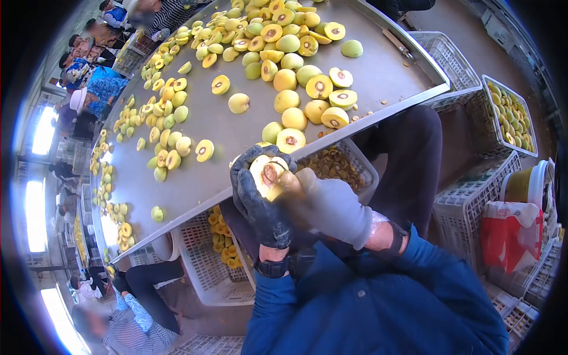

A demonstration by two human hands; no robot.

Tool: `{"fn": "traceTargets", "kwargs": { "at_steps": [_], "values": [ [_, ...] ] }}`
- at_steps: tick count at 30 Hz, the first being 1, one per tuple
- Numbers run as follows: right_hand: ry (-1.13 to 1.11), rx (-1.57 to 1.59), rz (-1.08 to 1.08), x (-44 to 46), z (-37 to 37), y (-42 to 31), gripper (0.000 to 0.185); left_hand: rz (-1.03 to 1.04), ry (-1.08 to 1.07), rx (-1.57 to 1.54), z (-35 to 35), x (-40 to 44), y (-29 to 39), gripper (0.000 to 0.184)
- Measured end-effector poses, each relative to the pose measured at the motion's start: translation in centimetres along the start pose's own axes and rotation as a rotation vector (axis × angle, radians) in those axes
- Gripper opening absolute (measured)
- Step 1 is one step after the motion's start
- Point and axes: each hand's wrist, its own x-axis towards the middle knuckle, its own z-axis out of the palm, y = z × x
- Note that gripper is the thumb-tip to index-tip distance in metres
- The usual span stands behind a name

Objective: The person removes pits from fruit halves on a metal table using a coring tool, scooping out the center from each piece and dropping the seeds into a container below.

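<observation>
My left hand (254, 198), in a dark glove, is wrapped round a halved yellow fruit (269, 176) whose cut face with a brown pit is turned up. My right hand (331, 204), in a light grey glove, reaches in from the right, its fingertips at the cut face. Its fingers are bent together and blurred, and whatever they hold is hidden. Both hands are just off the near edge of a metal table (207, 171). On the table nearby lies another fruit half (290, 140).
Many fruit halves (272, 32) and a knife (396, 41) lie on the table. Below its edge are a crate of pits (370, 177) and a crate of fruit halves (204, 284). More crates (473, 195) and a red bag (512, 236) stand right. Other people (127, 334) are left.
</observation>
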Motion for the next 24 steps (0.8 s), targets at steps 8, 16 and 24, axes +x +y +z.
{"fn": "traceTargets", "kwargs": {
  "at_steps": [8,16,24],
  "values": [
    [0.019,-0.027,-0.027,-0.6,1.0,-0.4,0.027,0.118,0.061,0.045,0.2,-0.5,0.4,0.023],
    [-0.108,0.541,-0.025,-1.5,-0.1,-0.1,0.025,0.022,0.03,0.03,-0.8,-0.7,0.6,0.031],
    [-0.439,0.826,0.127,-1.8,-1.5,-0.1,0.028,0.157,-0.182,-0.114,-2.8,0.0,-0.8,0.016]
  ]
}}
